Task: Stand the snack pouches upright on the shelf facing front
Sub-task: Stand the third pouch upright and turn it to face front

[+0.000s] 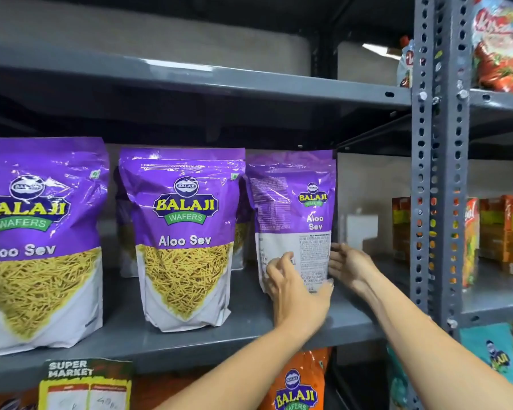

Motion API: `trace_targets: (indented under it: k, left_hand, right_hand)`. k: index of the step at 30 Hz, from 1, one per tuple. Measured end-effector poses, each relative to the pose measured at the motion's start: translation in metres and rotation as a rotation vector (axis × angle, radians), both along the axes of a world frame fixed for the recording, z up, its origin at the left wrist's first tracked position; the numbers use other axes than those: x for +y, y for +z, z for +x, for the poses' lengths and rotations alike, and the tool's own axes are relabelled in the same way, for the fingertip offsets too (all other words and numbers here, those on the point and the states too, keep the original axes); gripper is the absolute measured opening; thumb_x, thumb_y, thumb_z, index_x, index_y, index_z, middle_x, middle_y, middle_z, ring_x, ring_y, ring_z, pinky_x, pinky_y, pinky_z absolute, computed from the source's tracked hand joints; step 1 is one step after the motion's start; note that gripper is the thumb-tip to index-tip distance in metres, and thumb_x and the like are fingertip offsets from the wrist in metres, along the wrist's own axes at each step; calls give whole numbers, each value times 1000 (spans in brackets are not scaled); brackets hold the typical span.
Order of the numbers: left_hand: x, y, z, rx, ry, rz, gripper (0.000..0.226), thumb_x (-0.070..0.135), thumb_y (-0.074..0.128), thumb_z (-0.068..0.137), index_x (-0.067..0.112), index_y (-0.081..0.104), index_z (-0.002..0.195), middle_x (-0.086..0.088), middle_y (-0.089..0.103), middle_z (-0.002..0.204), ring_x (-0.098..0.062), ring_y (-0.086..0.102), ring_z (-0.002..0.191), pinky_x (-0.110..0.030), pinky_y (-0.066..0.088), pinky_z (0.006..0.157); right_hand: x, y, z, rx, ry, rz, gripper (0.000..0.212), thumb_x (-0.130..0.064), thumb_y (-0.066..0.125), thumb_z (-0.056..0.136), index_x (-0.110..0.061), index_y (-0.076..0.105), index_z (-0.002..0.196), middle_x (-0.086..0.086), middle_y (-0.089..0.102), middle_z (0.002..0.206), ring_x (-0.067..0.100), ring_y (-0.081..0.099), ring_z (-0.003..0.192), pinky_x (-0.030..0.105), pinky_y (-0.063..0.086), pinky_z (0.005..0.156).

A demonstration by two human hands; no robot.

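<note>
From the head camera, three glossy purple-and-white Aloo Sev snack pouches stand on a grey metal shelf (190,338). The left pouch (42,244) and the middle pouch (187,238) stand upright with their fronts showing. The right pouch (293,214) also stands upright, but its printed back panel faces outward. The left hand (296,291) lies against the lower front of this right pouch, fingers (282,267) spread on the white panel and thumb at its bottom right corner, pressing rather than closing around it. The right hand (350,267) is wide open, palm turned toward the pouch's right edge, fingertips just touching that edge. More purple pouches stand behind the middle one. An orange foil snack bag (299,380) sits on the shelf below.
</note>
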State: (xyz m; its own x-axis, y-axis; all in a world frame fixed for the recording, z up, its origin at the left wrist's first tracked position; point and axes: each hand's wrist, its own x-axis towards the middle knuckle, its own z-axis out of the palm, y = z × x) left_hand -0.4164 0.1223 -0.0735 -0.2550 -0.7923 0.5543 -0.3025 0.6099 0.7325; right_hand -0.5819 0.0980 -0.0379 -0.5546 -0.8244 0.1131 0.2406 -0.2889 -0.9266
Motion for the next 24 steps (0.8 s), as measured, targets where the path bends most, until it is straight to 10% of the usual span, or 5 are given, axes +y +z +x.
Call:
trace_targets:
  k: [8, 15, 20, 24]
  left_hand:
    - [-16, 15, -6, 170, -4, 213, 94, 60, 67, 74, 17, 25, 146, -8, 33, 151, -32, 32, 139, -40, 28, 115]
    - [-42, 30, 3, 241, -125, 352, 80, 52, 82, 64, 13, 37, 118, 0, 58, 113, -17, 59, 101, -26, 44, 85]
    - [-69, 33, 16, 235, -385, 419, 99, 64, 86, 41, 18, 55, 123, 0, 73, 118, -14, 70, 104, -35, 53, 98]
    - [-78, 31, 19, 309, -375, 425, 60, 47, 82, 66, 21, 64, 117, -1, 73, 117, -15, 69, 106, -27, 52, 91]
  right_hand:
    - [-9, -4, 0, 195, 116, -18, 14, -9, 65, 84, -13, 74, 94, 8, 70, 67, 17, 52, 56, 24, 40, 59]
    - [-4, -7, -4, 311, 302, -3, 85, -34, 90, 51, -26, 55, 129, 8, 66, 116, 25, 63, 105, 47, 41, 101]
    - [-1, -3, -1, 355, 426, -67, 97, -36, 95, 35, -23, 60, 124, 3, 72, 113, 23, 66, 103, 41, 43, 102]
    - [-3, -3, 7, 346, 309, -114, 99, -26, 96, 35, -9, 56, 124, 6, 75, 104, 20, 72, 91, 35, 58, 83]
